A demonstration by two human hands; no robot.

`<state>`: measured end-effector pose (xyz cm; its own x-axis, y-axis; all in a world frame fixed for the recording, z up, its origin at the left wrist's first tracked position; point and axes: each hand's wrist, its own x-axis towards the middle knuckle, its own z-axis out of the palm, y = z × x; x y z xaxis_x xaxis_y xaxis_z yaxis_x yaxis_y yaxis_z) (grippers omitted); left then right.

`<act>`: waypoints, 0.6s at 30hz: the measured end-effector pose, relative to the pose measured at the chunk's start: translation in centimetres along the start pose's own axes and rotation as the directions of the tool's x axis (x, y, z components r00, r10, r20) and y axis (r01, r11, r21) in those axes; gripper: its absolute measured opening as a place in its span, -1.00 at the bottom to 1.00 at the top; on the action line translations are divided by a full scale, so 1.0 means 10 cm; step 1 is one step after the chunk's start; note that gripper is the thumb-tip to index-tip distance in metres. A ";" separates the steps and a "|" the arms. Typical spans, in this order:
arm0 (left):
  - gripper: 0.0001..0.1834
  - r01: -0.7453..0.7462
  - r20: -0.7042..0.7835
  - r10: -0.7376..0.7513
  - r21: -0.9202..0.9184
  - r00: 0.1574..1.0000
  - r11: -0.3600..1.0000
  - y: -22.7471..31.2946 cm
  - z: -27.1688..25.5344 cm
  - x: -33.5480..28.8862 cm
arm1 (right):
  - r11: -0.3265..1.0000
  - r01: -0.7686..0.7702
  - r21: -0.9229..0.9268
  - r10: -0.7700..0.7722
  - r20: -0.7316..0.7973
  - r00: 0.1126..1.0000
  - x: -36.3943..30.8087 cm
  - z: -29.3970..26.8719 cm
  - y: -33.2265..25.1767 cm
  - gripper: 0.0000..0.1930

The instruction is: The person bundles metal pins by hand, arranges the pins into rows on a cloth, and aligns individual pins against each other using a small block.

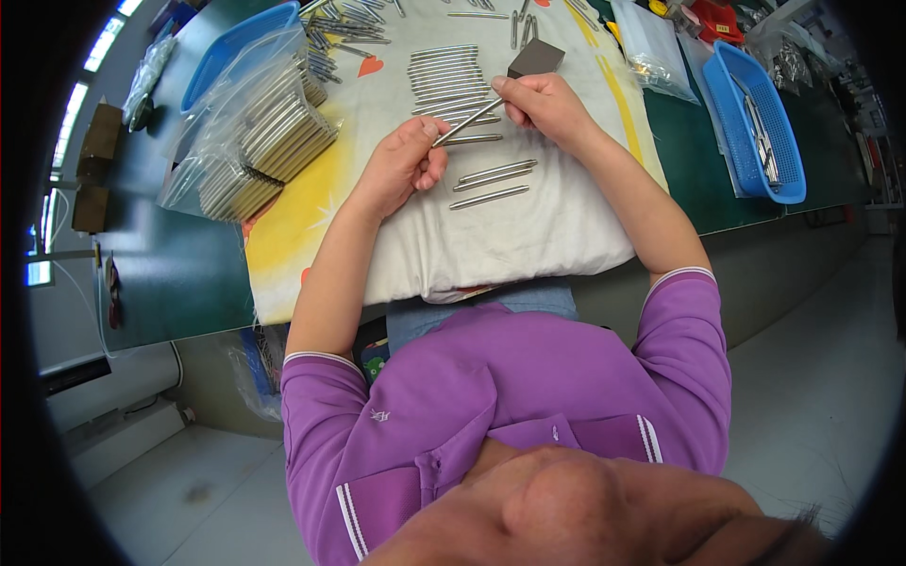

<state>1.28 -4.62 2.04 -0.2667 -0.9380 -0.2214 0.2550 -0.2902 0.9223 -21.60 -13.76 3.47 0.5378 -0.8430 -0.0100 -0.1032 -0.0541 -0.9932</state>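
A slim silver metal rod (469, 122) slants between my two hands. Its lower left end is pinched in the fingers of my left hand (408, 162), and its upper right end in my right hand (543, 106). Beneath and beyond it lies a column of similar metal rods (444, 74), side by side on a white and yellow cloth (557, 222). Closer to me, a few loose rods (491, 196) rest apart from that column. A dark grey block (536, 58) sits just past my right hand.
Left of the cloth's middle, a clear plastic bag (274, 146) holds many stacked rods, beside a blue basket (236, 52). More rods (349, 26) are heaped at the far side. On the right stand another blue basket (788, 132) with metal pieces and a clear bag (654, 52).
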 end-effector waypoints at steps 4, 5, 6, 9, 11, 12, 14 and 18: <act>-0.71 0.019 0.003 -0.019 0.011 1.000 1.000 0.01 0.02 -0.02 | 1.000 0.002 -0.005 -0.002 0.003 1.000 -0.01 0.00 -0.01 -0.51; -0.71 0.020 0.002 -0.020 0.020 1.000 1.000 0.01 0.02 -0.02 | 1.000 -0.001 -0.006 0.001 0.006 1.000 -0.01 0.00 -0.02 -0.51; -0.72 0.021 0.002 -0.021 0.028 1.000 0.999 0.01 0.02 -0.02 | 1.000 0.000 -0.006 0.001 0.006 1.000 -0.01 0.00 -0.02 -0.51; -0.75 0.023 0.005 -0.023 0.019 1.000 1.000 0.01 0.04 -0.01 | 1.000 0.008 -0.020 -0.008 -0.008 1.000 0.00 0.01 -0.01 -0.52; -0.77 0.029 0.009 -0.029 0.022 1.000 0.999 0.01 0.04 0.00 | 1.000 0.028 -0.007 -0.028 -0.006 1.000 0.01 0.00 0.01 -0.54; -0.79 0.033 0.013 -0.034 0.026 0.999 0.999 0.01 0.04 0.00 | 1.000 0.028 -0.007 -0.028 -0.006 1.000 0.01 0.00 0.01 -0.54; -0.80 0.031 0.032 -0.031 0.023 0.999 0.999 -0.01 0.02 0.01 | 0.999 0.037 0.005 -0.037 -0.002 0.999 0.00 0.00 0.02 -0.55; -0.82 0.017 0.078 -0.017 0.006 0.997 1.000 -0.03 -0.02 0.02 | 0.999 0.041 0.014 -0.041 0.003 0.999 0.01 0.01 0.01 -0.57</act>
<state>1.36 -4.74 1.65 -0.3431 -0.9151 -0.2118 0.2449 -0.3048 0.9204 -21.52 -13.81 3.32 0.5441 -0.8385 0.0300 -0.0698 -0.0809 -0.9943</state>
